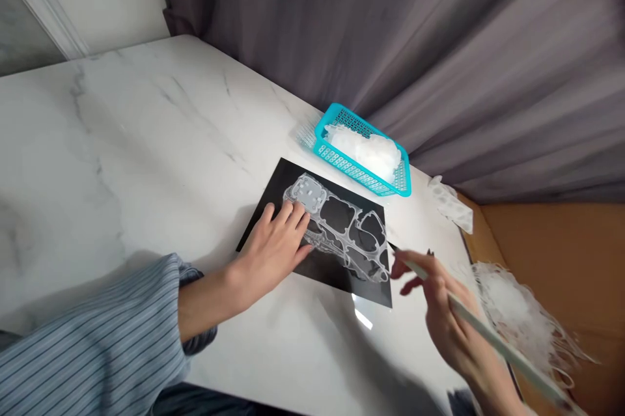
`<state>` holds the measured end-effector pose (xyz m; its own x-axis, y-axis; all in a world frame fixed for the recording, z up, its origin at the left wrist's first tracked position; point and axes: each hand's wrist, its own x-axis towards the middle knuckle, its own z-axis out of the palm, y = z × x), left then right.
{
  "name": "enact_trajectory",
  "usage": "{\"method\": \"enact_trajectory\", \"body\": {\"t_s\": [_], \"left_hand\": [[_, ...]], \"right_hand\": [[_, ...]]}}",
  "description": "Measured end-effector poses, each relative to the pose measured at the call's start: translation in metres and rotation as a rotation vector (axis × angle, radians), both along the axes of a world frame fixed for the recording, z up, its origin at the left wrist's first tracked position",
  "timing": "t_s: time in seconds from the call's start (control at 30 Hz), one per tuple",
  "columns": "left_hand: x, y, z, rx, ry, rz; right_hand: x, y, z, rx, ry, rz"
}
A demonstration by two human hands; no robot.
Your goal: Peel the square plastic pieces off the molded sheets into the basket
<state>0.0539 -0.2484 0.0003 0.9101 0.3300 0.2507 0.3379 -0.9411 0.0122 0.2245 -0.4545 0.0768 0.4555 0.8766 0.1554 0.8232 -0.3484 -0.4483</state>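
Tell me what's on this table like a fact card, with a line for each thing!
Left hand: fingers touching the clear, whitish sheet full of cut-out holes
Right hand: holding a long, thin, pale tool with a dark tip
Under the sheet: flat, black, rectangular board
Beyond the board: turquoise plastic basket with holes in its walls, holding whitish, see-through pieces
Far right: tangle of thin, whitish strips
Table: white, grey-veined top
Background: greyish-purple cloth curtain
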Motion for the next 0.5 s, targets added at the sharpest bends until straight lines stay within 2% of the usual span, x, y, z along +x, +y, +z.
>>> {"method": "enact_trajectory", "body": {"t_s": [0.1, 0.23, 0.37, 0.5], "left_hand": [[0.002, 0.004, -0.008, -0.015, -0.034, -0.034], [0.005, 0.008, -0.016, -0.054, -0.033, -0.032], [0.005, 0.006, -0.017, -0.038, -0.03, -0.021], [0.005, 0.005, -0.015, 0.003, 0.029, -0.023]], "right_hand": [[0.011, 0.058, -0.005, 0.021, 0.1, 0.115], [0.017, 0.122, -0.034, 0.111, 0.248, 0.272], [0.016, 0.142, -0.054, 0.1, 0.286, 0.328], [0.013, 0.141, -0.055, 0.076, 0.178, 0.411]]}}
